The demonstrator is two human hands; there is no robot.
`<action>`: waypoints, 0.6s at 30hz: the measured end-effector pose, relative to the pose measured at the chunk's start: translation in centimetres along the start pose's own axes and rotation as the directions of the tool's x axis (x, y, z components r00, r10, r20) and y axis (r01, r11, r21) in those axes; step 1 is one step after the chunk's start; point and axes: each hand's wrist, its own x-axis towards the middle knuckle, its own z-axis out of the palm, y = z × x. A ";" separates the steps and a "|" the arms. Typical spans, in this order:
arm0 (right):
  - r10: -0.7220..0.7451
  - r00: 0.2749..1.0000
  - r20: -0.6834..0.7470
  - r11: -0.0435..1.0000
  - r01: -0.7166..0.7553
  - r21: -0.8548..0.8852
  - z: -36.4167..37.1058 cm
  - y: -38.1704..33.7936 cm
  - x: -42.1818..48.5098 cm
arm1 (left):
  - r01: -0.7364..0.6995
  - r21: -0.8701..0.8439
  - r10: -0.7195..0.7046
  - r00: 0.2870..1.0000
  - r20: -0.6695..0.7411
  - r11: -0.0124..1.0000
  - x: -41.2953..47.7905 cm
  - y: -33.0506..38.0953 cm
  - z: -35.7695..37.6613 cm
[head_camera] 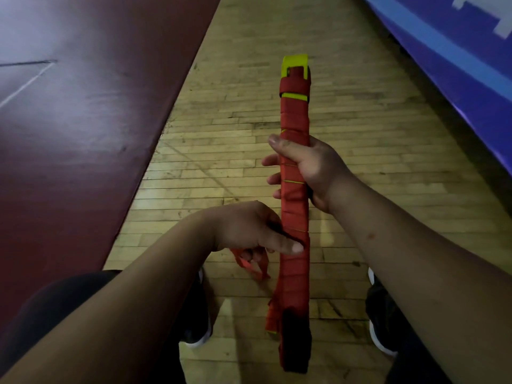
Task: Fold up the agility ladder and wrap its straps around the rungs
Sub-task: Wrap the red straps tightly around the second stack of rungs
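Observation:
The folded agility ladder (294, 117) is a long bundle of yellow rungs wound in red strap, held lengthwise above the floor. Yellow rung ends show at its far tip. My right hand (310, 170) grips the bundle around its middle, thumb on top and fingers curled beneath. My left hand (249, 231) is lower on the bundle, thumb pressed against the wrapped side, fingers curled round a loose red strap end (250, 266) that hangs beside the bundle. More loose strap dangles at the near end.
A wooden gym floor (360, 162) lies below. A dark red painted floor area (83, 134) is on the left and a blue mat (457, 65) at the right. My dark shoes (199, 322) stand at the bottom on both sides of the bundle.

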 end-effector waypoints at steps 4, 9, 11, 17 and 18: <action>-0.003 0.996 -0.093 1.000 0.004 0.011 -0.2 0.3 0.2 | -0.050 -0.027 0.048 0.996 -0.071 0.998 0.6 -0.6 0.2; 0.049 0.998 -0.025 0.977 -0.042 0.209 -1.0 -0.3 0.1 | -0.142 -0.138 0.136 0.989 -0.058 0.980 0.4 -0.4 -0.2; 0.047 0.997 0.068 0.933 -0.068 0.355 -1.4 -0.6 0.0 | -0.195 -0.172 0.194 0.981 -0.026 0.966 0.1 -0.4 -0.4; -0.053 0.948 0.315 0.773 -0.161 0.613 -2.1 -0.9 -0.7 | -0.352 -0.307 0.408 0.902 0.140 0.884 -0.5 -0.1 0.1; -0.068 0.930 0.362 0.749 -0.192 0.634 -2.1 -0.9 -0.8 | -0.364 -0.335 0.435 0.885 0.165 0.869 -0.5 0.0 0.3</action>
